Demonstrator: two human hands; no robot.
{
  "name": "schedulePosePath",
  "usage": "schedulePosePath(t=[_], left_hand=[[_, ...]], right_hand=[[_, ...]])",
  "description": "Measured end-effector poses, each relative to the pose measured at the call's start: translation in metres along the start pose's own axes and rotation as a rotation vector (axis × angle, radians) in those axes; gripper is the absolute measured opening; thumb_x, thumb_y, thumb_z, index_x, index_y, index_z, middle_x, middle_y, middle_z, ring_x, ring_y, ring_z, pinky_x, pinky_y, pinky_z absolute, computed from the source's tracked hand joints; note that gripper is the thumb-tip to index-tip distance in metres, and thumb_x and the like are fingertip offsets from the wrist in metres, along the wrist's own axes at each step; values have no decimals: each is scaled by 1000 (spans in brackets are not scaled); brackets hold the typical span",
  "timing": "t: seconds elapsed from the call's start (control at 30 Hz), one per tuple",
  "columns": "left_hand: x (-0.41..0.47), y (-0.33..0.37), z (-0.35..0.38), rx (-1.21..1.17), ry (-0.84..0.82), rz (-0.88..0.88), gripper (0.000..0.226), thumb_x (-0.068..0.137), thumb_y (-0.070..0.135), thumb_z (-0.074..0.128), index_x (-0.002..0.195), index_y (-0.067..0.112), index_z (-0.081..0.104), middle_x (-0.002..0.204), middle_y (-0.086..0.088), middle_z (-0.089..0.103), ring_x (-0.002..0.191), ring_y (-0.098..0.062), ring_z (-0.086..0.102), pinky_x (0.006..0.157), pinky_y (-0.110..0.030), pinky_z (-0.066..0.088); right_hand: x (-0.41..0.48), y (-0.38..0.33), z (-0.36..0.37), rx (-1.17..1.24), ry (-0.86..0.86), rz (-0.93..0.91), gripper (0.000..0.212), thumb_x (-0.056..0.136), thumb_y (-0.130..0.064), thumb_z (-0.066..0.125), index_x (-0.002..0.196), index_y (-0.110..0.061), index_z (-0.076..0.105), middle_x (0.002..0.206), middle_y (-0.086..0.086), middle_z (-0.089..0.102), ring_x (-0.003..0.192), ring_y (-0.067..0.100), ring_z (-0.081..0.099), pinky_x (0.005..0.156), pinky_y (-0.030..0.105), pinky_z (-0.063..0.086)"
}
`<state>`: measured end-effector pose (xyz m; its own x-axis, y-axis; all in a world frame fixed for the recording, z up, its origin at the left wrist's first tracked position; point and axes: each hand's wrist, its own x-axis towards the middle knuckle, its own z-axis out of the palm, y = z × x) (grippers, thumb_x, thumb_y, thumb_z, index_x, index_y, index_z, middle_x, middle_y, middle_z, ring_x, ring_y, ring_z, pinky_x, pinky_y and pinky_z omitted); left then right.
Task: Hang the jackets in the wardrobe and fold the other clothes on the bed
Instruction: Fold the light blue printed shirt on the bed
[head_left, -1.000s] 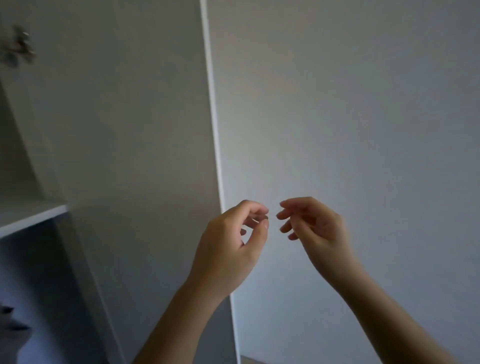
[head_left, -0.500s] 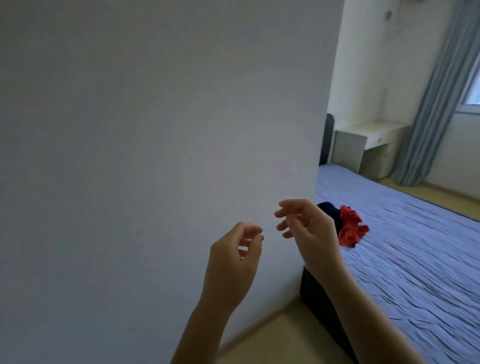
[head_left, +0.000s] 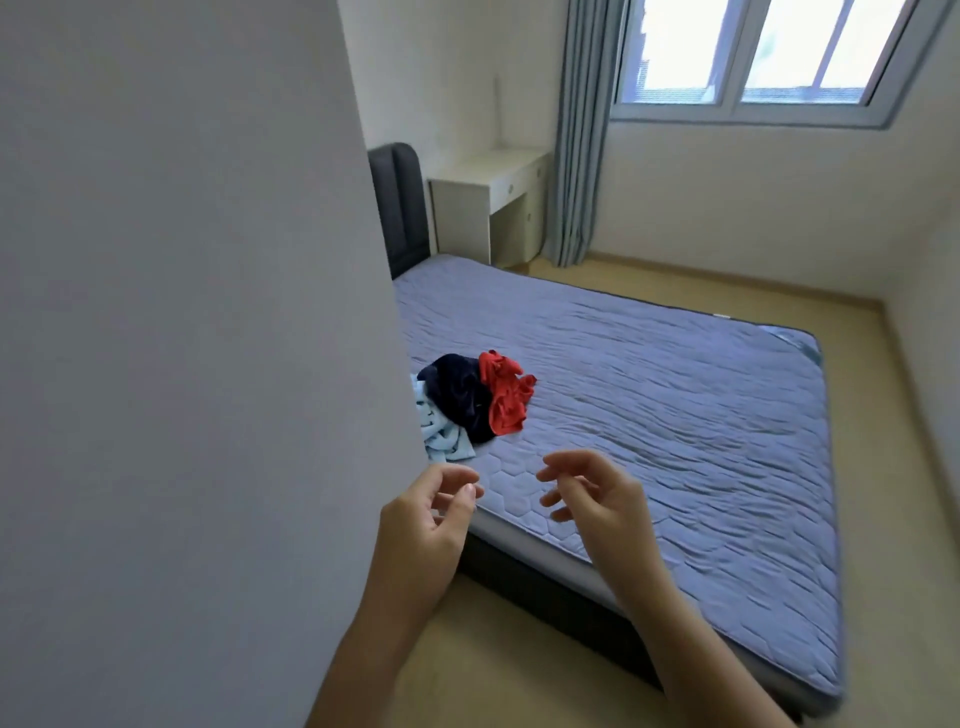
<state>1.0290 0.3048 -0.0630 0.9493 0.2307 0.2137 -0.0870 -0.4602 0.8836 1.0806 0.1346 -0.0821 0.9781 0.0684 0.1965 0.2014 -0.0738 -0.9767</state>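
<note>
A small heap of clothes lies on the near left part of the bed (head_left: 675, 395): a red garment (head_left: 506, 395), a dark navy garment (head_left: 457, 392) and a light blue garment (head_left: 441, 439), partly hidden behind the white wardrobe side panel (head_left: 182, 338). My left hand (head_left: 423, 525) and my right hand (head_left: 592, 499) hang in the air in front of me, above the bed's near edge, fingers loosely curled, holding nothing. Both are well short of the clothes.
The wardrobe panel fills the left half of the view. A dark headboard (head_left: 397, 208), a white desk (head_left: 488, 202) and a grey-blue curtain (head_left: 579, 135) stand at the back, under a window (head_left: 758, 57). Wooden floor (head_left: 519, 670) runs along the bed.
My view has swung right, from the wardrobe interior and panel to the bed and window. Both hands stay raised and empty, a little further apart now.
</note>
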Motion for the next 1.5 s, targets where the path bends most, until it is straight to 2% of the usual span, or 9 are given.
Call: schedulePosePath(t=[0.2,0.47,0.67,0.83,0.97,1.1,1.23,1.4,1.5], left_hand=[[98,-34,65,-2,-58,-54,14,93,20,55,91,32,64,84,19,70,81,-6,66,74,-24,53],[243,-78,143,-31,-17,-265,19,94,13,54,90,29,64,86,14,71,82,-5,66,75,-24,52],[310,-155,189,-68,11,-441,19,93,9,54,89,24,66,84,11,71,79,-5,66,74,-23,53],[374,-238,235,-215,24,-645,18,94,2,50,87,12,63,79,-1,69,67,-8,65,63,-22,52],[428,-316,268,-243,55,-797,18,93,4,49,84,13,62,75,2,68,63,-8,64,57,-22,51],[473,-397,299,-117,11,-868,20,92,7,49,81,19,60,75,5,68,63,-6,63,53,-20,48],[507,-465,312,68,-125,-978,16,89,11,49,77,18,59,81,-1,66,74,-17,61,68,-34,52],[551,-528,279,596,-316,-826,7,88,17,52,91,16,58,99,-2,59,92,-22,55,72,-35,45],[577,-559,246,932,-315,-636,34,85,26,62,115,18,49,126,-6,43,112,-28,45,80,-37,44]], right_hand=[[102,61,-19,37,18,73,34,90,7,49,86,-23,65,80,-5,71,66,13,67,57,24,53],[279,128,-31,10,-150,204,31,91,4,47,87,-21,65,80,-5,70,67,12,66,59,23,53],[364,206,-10,-77,-266,290,32,90,5,46,86,-21,65,81,-5,69,67,10,65,60,24,54],[410,286,14,-183,-324,380,33,89,5,46,86,-23,65,81,-6,69,67,6,64,61,32,54],[450,352,32,-217,-304,455,35,89,6,44,84,-22,64,81,-5,68,63,3,62,62,31,53],[479,420,50,-247,-317,528,33,86,7,43,87,-18,65,81,-6,68,61,2,61,58,22,51],[500,474,68,-317,-379,549,34,84,4,43,91,-24,61,87,-6,65,66,13,61,57,24,48],[531,522,99,-487,-506,518,39,85,-3,45,114,-25,57,101,-13,57,69,2,53,68,22,46],[548,540,128,-568,-573,456,48,85,-4,45,127,-27,49,118,-8,52,91,8,55,81,29,47]])
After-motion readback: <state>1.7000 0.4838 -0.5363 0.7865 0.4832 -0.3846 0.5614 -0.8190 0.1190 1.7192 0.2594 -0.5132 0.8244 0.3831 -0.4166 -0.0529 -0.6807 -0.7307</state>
